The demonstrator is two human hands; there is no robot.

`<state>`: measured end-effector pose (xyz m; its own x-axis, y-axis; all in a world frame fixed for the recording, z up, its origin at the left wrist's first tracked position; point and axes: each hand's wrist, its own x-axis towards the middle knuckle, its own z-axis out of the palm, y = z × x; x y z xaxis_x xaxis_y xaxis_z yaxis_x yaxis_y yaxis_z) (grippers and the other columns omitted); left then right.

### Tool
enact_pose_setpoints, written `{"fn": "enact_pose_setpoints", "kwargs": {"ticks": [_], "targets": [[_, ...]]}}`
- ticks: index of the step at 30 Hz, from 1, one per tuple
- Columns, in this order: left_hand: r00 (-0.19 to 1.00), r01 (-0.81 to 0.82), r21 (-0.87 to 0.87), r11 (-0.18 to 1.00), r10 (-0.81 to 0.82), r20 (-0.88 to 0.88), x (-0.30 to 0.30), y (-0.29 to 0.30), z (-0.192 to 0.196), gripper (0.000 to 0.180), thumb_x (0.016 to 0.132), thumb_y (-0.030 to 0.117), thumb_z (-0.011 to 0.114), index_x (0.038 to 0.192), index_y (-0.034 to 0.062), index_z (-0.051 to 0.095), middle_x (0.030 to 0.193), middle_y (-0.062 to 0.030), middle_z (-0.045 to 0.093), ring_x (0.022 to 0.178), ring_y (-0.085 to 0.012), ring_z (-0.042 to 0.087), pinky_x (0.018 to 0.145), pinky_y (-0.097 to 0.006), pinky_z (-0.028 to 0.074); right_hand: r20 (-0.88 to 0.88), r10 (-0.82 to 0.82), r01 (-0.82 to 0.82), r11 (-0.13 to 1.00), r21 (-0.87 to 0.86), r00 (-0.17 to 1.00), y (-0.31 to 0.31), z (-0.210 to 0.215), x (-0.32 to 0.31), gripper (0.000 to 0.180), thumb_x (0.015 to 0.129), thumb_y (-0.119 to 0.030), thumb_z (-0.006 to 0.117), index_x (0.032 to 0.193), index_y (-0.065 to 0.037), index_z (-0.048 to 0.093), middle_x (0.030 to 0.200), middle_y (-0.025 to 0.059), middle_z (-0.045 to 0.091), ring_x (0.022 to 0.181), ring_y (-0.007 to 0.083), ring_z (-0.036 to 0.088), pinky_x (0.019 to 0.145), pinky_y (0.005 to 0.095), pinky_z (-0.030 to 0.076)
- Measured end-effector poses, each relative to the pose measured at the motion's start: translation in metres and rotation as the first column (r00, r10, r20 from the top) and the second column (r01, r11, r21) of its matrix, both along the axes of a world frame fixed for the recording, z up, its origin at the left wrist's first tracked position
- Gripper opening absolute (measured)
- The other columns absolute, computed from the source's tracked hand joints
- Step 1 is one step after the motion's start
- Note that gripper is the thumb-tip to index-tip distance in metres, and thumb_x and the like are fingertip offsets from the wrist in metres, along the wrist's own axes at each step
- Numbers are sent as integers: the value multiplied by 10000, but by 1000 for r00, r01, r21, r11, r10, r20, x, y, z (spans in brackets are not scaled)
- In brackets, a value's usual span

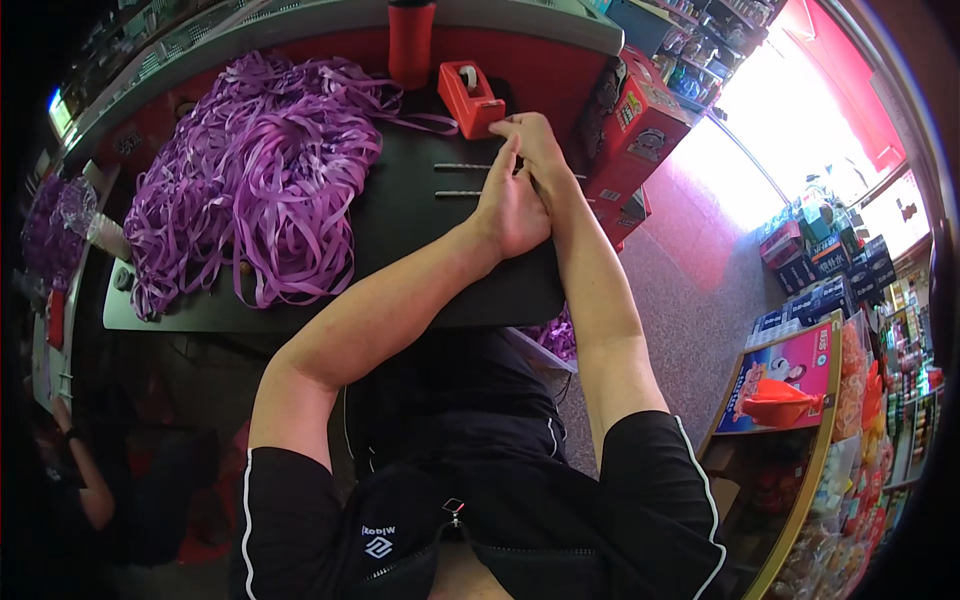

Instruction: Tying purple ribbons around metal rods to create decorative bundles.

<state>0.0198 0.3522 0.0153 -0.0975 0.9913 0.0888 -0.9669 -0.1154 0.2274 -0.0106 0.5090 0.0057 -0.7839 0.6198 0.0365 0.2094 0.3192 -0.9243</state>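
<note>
My right hand point(535, 145) reaches over the black table to the front end of a red tape dispenser point(470, 98). Its fingers are bent together, with the tips at the cutter edge; whatever they pinch is too small to make out. Just below, my left hand point(515, 212) lies against the right wrist. One of its digits points up, and the others are partly hidden by the right wrist. Two thin silvery rods point(458, 167) lie crosswise on the table, passing behind my hands. A large tangled heap of purple ribbon straps point(270, 170) covers the table's left side.
Behind the dispenser stands a red cylindrical container point(411, 45). A red carton point(636, 125) stands at the table's right. More purple straps point(553, 335) lie in a bin below the table. Packed shelves point(850, 440) line the right side. Another person's arm point(90, 475) shows at lower left.
</note>
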Motion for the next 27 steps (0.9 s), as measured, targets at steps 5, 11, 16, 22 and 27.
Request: {"fn": "enact_pose_setpoints", "kwargs": {"ticks": [5,11,16,22,27], "targets": [[998,-11,-130,991,3,-61,-4,-2,-2,690,872,619,483,1337,120,382,1370,-290,326,1330,-397,282,1122,-492,178,-94,-7,5,1000,-27,996,-32,40,50,248,812,-198,717,907,30,710,730,16,642,645,85,557,559,254,445],[990,-40,-145,989,19,-142,2,2,-8,693,886,500,531,1427,180,239,1466,-400,-79,1411,-470,-52,1128,-553,-30,-265,64,-105,984,-143,962,-16,56,123,201,871,-177,670,930,11,715,835,55,699,697,93,598,664,232,485],[977,-57,-155,986,23,-213,1,1,-5,653,888,436,569,1397,138,288,1473,-392,-56,1412,-469,-54,1135,-534,-34,-161,229,-240,969,-57,960,-18,63,145,252,917,-201,611,976,30,692,920,73,695,903,123,606,855,271,457],[965,-71,-170,983,25,-259,2,4,-7,578,880,397,611,1320,88,400,1464,-405,-19,1411,-470,-12,1142,-528,1,-169,349,-345,937,53,922,-20,55,143,275,940,-212,576,980,41,676,933,74,686,931,136,601,906,278,437],[949,-157,-168,973,101,-299,8,3,-7,422,898,325,630,1228,120,464,1445,-402,96,1395,-471,90,1139,-539,76,-102,315,-311,949,59,944,-24,56,145,275,937,-209,581,980,46,676,908,70,680,918,133,600,891,274,442]]}}
